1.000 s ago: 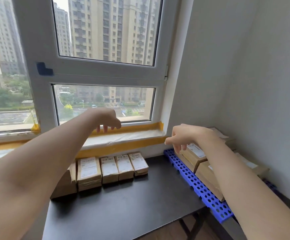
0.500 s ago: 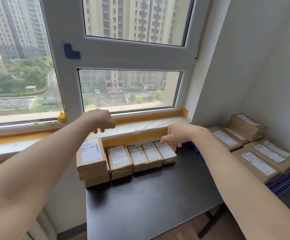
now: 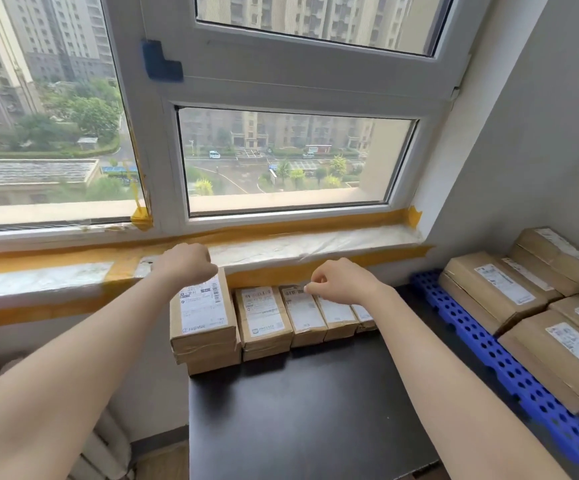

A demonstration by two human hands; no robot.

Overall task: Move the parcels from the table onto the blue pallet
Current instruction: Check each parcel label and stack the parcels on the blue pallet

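Parcels [image 3: 264, 315] wait in a row along the far edge of the black desk [image 3: 315, 410], tight under the windowsill [image 3: 315, 242]. The leftmost place is a stack [image 3: 203, 320] of several boxes standing higher than its neighbours, and the boxes to the right get smaller toward the blue pallet [image 3: 482, 355]. The pallet lies along the right side of the desk and already carries a good number of larger parcels [image 3: 499, 289], so we judge the job to be well along, with this row left to clear.

The step in hand looks like reaching for the next pick. To do it well we would take the boxes from the far edge, get fingers behind them at the wall side, and lift rather than drag, since the row is packed edge to edge and a sideways pull could carry a neighbour along. The tall stack would be safer taken from the top down or held with both hands. On the pallet we would aim for the bare blue strip or a level top.

Our left hand [image 3: 186, 266] is at the far top edge of the tall stack, fingers curled down; whether it grips the box we cannot tell. Our right hand [image 3: 341, 280] is loosely curled over the middle small parcels, fingertips near a label, apparently holding nothing.
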